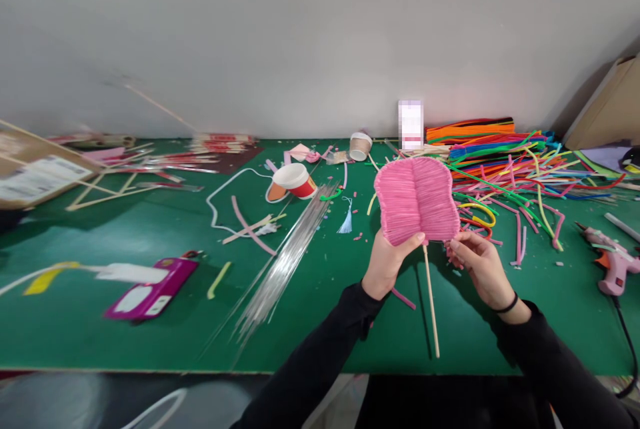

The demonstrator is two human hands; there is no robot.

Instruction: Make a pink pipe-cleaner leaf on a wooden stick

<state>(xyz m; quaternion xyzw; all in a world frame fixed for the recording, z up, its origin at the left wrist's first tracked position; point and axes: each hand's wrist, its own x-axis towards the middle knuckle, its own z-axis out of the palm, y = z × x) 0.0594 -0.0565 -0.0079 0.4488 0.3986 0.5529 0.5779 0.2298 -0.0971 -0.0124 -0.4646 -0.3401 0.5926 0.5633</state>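
Observation:
A pink fan (417, 199), its scalloped face covered in rows of fuzzy pipe cleaner, is held up above the green table. Its thin wooden stick handle (431, 306) points down toward the table's front edge. My left hand (389, 261) grips the fan's lower left edge, thumb across the front near the top of the handle. At the lower right corner, my right hand (477, 266) pinches the fan's edge between thumb and fingers. Small pink bits show beside the right fingertips; whether they are loose or attached I cannot tell.
Colourful pipe cleaners (487, 162) are heaped at the back right. A pink glue gun (613, 259) lies at the far right. Thin metal wires (290, 259), paper cups (300, 181) and a purple box (153, 288) with a white cable are to the left. A grey partition (280, 56) stands behind.

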